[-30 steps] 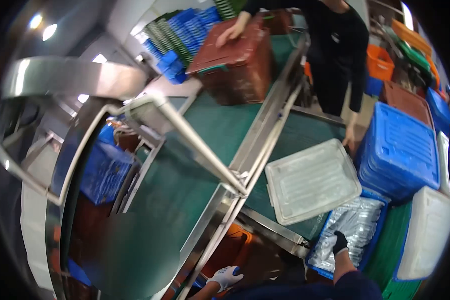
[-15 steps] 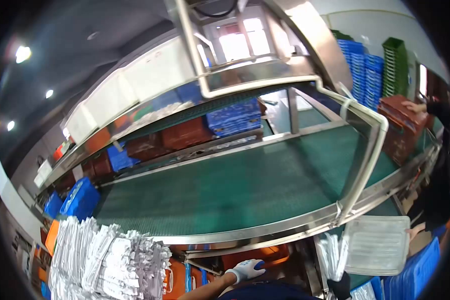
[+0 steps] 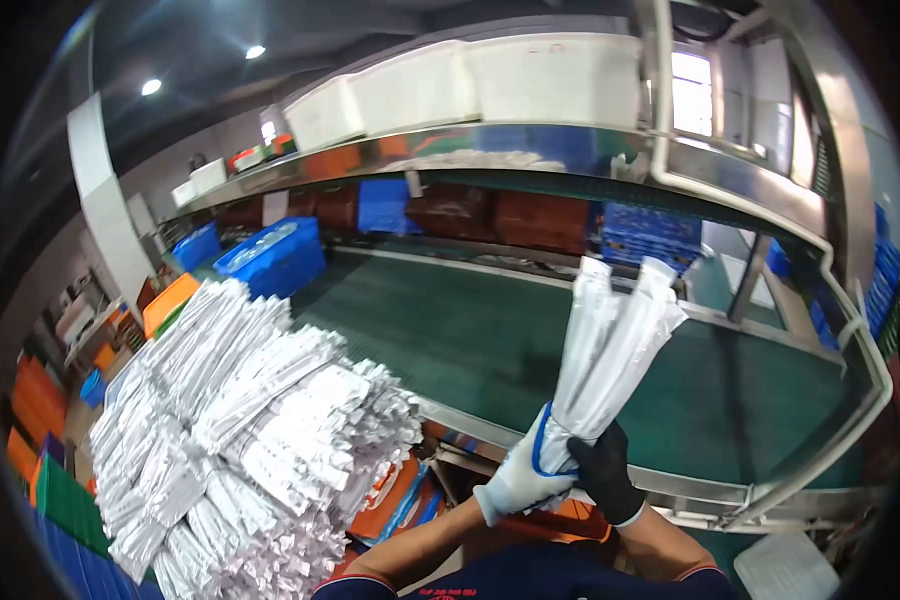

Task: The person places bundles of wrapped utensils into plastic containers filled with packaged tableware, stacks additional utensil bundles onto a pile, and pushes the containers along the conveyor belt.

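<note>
A bundle of long, slim white plastic-wrapped packets (image 3: 610, 355) stands tilted in front of me, its upper ends fanned slightly apart. My left hand (image 3: 525, 470), in a white glove with blue, is closed around the lower part from the left. My right hand (image 3: 607, 478), in a black glove, grips the same bundle from the right, close against the left one. What is inside the packets cannot be made out. To the left, a tall heap of similar white packets (image 3: 270, 440) lies stacked in bunches.
Beyond my hands runs a green conveyor belt (image 3: 450, 325) with a metal edge. A blue crate (image 3: 275, 258) sits at its far left. White bins (image 3: 555, 85) line the upper shelf. A pale translucent lid or tray (image 3: 785, 568) is low at the right.
My view has swung left. The right hand, low at the right near several packets before, now holds a bundle in front of me. My left hand has risen from below the belt to grip it.
</note>
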`<state>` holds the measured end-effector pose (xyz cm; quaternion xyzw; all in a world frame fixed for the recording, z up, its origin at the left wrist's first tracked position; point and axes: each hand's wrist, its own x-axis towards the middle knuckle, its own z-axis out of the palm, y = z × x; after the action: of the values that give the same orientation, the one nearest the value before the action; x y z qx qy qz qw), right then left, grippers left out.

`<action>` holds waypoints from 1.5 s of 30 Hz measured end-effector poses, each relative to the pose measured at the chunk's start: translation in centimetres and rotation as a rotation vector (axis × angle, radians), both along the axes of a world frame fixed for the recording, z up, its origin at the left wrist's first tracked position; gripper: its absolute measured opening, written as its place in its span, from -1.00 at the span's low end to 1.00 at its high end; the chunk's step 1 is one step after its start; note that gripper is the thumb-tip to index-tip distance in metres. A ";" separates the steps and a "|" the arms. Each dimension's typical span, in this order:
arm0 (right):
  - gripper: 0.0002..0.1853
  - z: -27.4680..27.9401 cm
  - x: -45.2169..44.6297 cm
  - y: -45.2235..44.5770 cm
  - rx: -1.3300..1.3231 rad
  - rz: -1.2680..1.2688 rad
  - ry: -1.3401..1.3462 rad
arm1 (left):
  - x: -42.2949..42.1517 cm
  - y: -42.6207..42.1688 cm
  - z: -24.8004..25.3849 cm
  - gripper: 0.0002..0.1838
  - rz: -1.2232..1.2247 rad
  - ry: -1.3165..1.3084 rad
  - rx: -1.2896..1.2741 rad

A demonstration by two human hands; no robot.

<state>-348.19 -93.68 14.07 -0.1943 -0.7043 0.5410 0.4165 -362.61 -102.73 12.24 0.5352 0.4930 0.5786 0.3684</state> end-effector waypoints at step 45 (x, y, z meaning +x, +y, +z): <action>-0.36 -20.9 9.0 9.3 0.728 -0.770 -0.637 | -35.7 -22.7 8.6 -0.17 1.263 0.975 -1.123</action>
<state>-339.21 -84.34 -6.81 -0.4319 -0.8128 -0.0079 0.3908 -398.34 -125.43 20.81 0.0994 0.9915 0.0655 -0.0525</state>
